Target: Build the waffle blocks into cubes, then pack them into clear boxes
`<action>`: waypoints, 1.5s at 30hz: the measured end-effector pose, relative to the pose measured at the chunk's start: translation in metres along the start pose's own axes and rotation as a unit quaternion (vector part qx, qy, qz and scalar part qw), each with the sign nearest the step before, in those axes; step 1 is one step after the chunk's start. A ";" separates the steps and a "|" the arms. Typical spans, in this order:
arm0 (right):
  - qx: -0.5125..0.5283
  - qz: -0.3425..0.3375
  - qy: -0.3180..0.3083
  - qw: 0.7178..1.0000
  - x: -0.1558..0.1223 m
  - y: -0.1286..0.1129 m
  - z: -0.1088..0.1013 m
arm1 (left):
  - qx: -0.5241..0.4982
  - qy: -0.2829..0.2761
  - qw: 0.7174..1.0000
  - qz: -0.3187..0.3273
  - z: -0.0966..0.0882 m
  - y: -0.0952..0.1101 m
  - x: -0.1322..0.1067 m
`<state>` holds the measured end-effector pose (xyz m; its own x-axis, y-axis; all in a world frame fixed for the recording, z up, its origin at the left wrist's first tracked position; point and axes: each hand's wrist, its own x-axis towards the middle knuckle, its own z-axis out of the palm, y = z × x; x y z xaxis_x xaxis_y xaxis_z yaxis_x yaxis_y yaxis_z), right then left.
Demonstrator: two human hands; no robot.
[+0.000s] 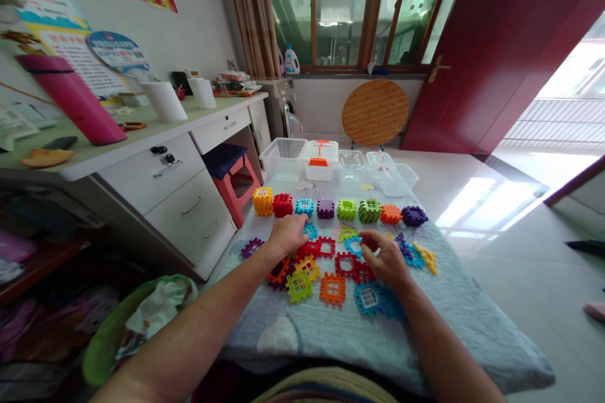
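My left hand reaches over loose plastic interlocking panels, its fingers together at a blue panel just behind a red one. My right hand hovers with thumb and forefinger curved apart, beside another blue panel that overlaps a green panel. Between and in front of my hands lie a red panel, an orange panel, a lime panel and a blue panel with a white grid. A row of colour-sorted stacks, including a yellow stack and a red stack, stands beyond.
Clear plastic bins and a lidded box with an orange latch sit at the cloth-covered table's far end. A white desk and a green waste basket are on the left. A red stool stands by the desk.
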<state>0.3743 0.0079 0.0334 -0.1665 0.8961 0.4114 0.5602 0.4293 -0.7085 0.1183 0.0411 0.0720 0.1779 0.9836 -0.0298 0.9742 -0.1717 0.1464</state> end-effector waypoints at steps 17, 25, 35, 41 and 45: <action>0.020 0.049 0.110 0.992 0.001 0.001 -0.003 | -0.065 0.011 0.987 0.149 -0.002 0.009 -0.013; 0.001 0.055 0.111 0.992 0.002 0.007 -0.001 | -0.091 -0.090 0.983 0.134 -0.005 0.007 -0.005; -0.238 -0.011 -0.055 0.970 0.000 0.011 0.003 | -0.064 -0.049 0.988 0.132 -0.003 0.017 -0.006; -0.206 0.013 -0.058 0.977 0.002 0.022 0.007 | -0.092 0.008 0.981 0.171 0.002 0.033 -0.015; -0.200 0.024 -0.049 0.978 0.002 0.021 0.007 | -0.058 -0.006 0.983 0.176 0.008 0.042 -0.019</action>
<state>0.3802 0.0194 0.0159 -0.1978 0.9290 0.3126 0.8392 0.3253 -0.4357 0.1574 0.0146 0.0706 0.5036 0.8634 0.0314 0.8297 -0.4934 0.2611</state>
